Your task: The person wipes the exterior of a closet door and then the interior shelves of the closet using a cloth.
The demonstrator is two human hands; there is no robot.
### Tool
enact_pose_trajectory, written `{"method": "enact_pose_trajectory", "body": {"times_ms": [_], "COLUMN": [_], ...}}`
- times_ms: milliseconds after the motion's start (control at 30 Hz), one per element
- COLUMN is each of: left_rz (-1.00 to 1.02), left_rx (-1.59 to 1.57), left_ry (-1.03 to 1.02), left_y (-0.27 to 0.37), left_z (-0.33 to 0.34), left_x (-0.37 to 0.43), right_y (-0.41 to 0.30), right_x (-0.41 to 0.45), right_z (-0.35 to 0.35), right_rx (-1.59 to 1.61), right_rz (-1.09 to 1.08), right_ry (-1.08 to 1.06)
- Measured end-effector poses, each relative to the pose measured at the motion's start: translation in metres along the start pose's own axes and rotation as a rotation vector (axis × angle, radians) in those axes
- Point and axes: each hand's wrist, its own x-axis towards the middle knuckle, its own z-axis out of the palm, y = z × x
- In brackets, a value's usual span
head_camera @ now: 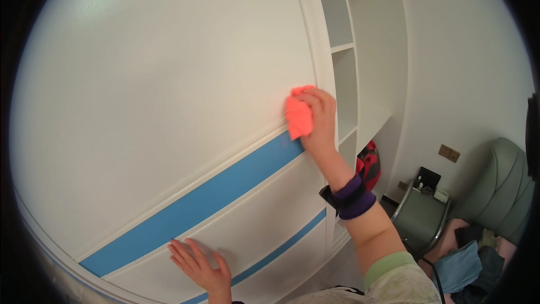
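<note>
A bright coral-pink cloth (299,116) is bunched under the fingers of my right hand (322,120). That hand presses it against the white wardrobe door (181,80), near the door's right-hand frame and just above the end of a blue stripe (211,198). Part of the cloth hangs below my fingers over the stripe. Lower down, my left hand (204,268) rests its spread fingers on the white panel (261,223) below the stripe, holding nothing. A purple band (354,197) wraps my right wrist.
Right of the door are open white shelves (346,88), with a red and black item (368,164) low inside. Beyond stand a grey-green bedside cabinet (419,215) bearing small items and a padded headboard (493,194). Folded clothes (457,266) lie on the bed. A cable (436,274) runs by my right sleeve.
</note>
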Motion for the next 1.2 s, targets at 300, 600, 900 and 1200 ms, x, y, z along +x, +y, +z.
{"method": "enact_pose_trajectory", "body": {"times_ms": [300,600,900,1200], "left_rz": [0.265,0.265,0.257,0.233], "left_rx": [-0.28,-0.232,-0.201,-0.157], "left_ry": [-0.116,-0.163,-0.144,-0.144], "left_y": [0.077,0.089,0.094,0.096], "left_z": [0.013,0.029,0.032,0.033], "left_x": [0.029,0.047,0.047,0.043], "right_y": [-0.064,0.017,-0.069,-0.035], "right_x": [-0.004,0.011,0.027,0.046], "right_z": [0.01,-0.032,0.003,0.018], "right_rx": [0.206,-0.12,0.266,0.018], "right_rz": [-0.074,0.033,-0.085,-0.067], "right_ry": [-0.017,-0.068,-0.072,-0.022]}}
